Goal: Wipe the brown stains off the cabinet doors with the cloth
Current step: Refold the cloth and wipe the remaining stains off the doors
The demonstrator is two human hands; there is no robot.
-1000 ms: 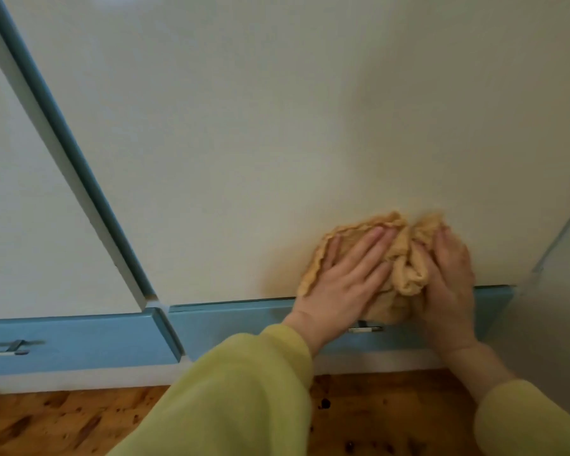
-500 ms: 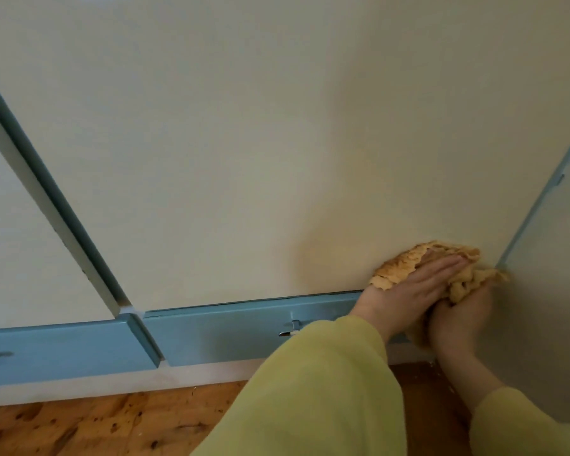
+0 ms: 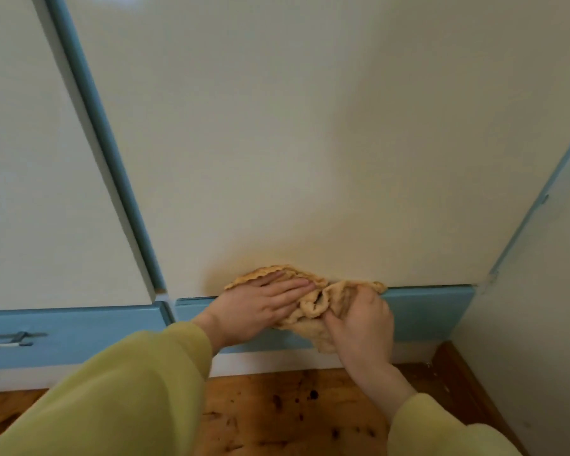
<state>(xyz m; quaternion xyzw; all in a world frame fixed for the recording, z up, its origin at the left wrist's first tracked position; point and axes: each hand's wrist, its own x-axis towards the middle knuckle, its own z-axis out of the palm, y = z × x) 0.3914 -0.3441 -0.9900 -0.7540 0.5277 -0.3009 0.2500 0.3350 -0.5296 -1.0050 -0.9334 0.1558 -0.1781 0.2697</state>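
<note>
A crumpled tan cloth (image 3: 313, 299) lies pressed against the bottom edge of the cream cabinet door (image 3: 277, 143). My left hand (image 3: 260, 306) rests flat on the cloth's left part, fingers stretched to the right. My right hand (image 3: 362, 324) clutches the bunched right part, over the blue strip (image 3: 428, 312) under the door. A faint brownish smear (image 3: 221, 274) shows on the door just left of and above the cloth.
A second cream door (image 3: 46, 192) stands to the left behind a blue frame post (image 3: 112, 159). A metal handle (image 3: 10, 339) sits on the lower blue drawer front at far left. A side wall (image 3: 540, 291) closes the right. Wooden floor (image 3: 293, 413) lies below.
Both hands and the cloth have slid back to the left along the door's bottom edge, away from the right corner. The view has shifted too.
</note>
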